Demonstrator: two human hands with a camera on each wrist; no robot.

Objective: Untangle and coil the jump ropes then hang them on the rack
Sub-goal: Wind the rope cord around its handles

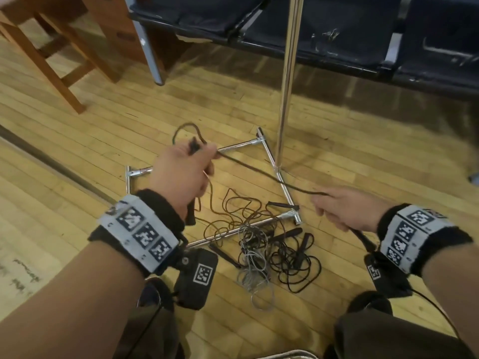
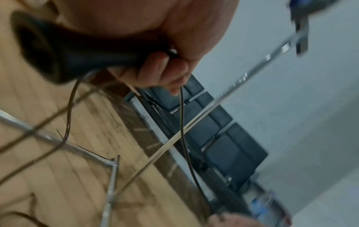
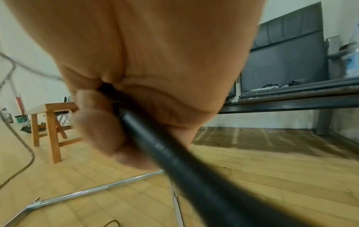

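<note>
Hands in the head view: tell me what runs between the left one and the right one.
A dark rope stretches between the left hand and the right hand, passing over the chrome rack base on the floor. The head view shows it.

Both forearms reach forward and down, each wrist wrapped in a band bearing square printed markers. The left hand [image 1: 181,174] is raised and further out, back of the hand up, fingers [image 2: 165,72] curled round a black handle [image 2: 64,53] with cord passing through the fist. The right hand [image 1: 344,211] sits lower and nearer, at the right, fingers [image 3: 97,122] curled round a second black handle [image 3: 174,153], thumb and forefinger pinching the cord [image 1: 259,174] stretched between the two hands.
</note>
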